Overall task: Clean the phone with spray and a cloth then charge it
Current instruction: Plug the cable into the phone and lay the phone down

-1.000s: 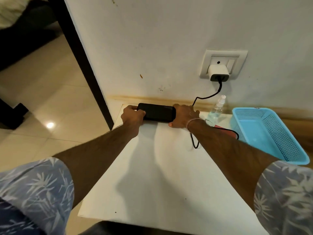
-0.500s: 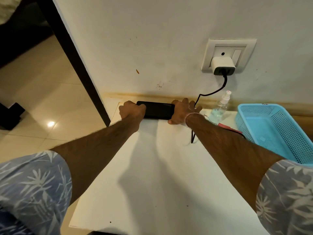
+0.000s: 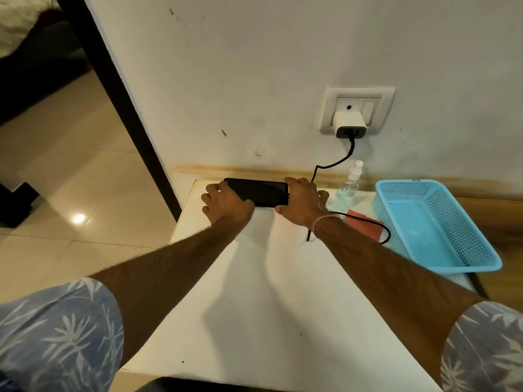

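Forearms of a person reach forward from the bottom corners of the frame, bare below short blue sleeves (image 3: 56, 335) printed with pale leaves. At the centre of the frame is a black rectangular phone (image 3: 257, 192). It is turned lengthwise with its dark screen showing, at the far edge of a white surface (image 3: 268, 292) close to a white painted wall (image 3: 254, 66). The left hand (image 3: 226, 205) has its fingers curled round the phone's left end. The right hand (image 3: 304, 202) grips the right end, fingers wrapped over the top edge, and a thin pale thread (image 3: 325, 220) circles that wrist. Whether the phone rests on the surface cannot be told.

In the upper right, a white charger adapter (image 3: 349, 123) sits plugged into a white socket plate (image 3: 328, 108) on the wall. A black cable (image 3: 336, 164) drops from it, passes behind the right hand and loops across the surface. The cable's end at the phone is hidden by that hand. Just right of the right hand, a clear plastic spray bottle (image 3: 349, 185) with a white nozzle stands upright. In front of the bottle lies a flat red cloth (image 3: 365, 226), crossed by the cable. Beside the cloth sits a light blue perforated plastic basket (image 3: 467, 268). A dark door frame (image 3: 119, 89) and beige tiled floor (image 3: 70, 171) fill the left.
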Demonstrator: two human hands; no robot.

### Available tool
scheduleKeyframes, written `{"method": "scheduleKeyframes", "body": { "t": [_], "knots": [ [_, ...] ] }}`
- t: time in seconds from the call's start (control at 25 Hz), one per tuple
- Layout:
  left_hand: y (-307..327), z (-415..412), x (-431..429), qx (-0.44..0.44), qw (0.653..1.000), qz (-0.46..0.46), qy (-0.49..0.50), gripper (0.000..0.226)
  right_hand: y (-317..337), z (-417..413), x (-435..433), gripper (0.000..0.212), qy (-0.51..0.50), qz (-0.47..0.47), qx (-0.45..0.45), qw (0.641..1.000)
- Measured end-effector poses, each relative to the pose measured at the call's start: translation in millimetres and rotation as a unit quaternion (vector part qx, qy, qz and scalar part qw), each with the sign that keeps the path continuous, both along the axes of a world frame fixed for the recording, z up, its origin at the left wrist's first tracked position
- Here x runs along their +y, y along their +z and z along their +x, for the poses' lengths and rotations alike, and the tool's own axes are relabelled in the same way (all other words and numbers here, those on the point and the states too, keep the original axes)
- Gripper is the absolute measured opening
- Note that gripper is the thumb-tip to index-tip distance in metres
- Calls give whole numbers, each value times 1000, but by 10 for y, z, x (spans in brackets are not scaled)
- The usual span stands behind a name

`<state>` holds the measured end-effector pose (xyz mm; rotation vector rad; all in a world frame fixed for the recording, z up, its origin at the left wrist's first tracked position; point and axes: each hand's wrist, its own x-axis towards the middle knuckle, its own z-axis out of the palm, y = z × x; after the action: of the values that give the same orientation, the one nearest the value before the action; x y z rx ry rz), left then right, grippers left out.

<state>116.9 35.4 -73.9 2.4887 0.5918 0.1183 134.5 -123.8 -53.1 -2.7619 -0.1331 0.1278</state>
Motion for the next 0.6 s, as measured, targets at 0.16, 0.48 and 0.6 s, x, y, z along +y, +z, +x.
{"method": "scheduleKeyframes", "body": {
  "t": [0.16,0.48,0.6],
  "knots": [
    [-100,-512,-397,-53,950,101,-292,65,180,-349,-304,41,-3,145,-91,985],
    [-75,-674,-637,148,895,126,-402,75,819,-583,-813,19,-127,309,-206,920],
    [-73,-654,-651,163,886,137,-411,76,1021,-393,-929,23,-208,339,-242,885]
  ]
}}
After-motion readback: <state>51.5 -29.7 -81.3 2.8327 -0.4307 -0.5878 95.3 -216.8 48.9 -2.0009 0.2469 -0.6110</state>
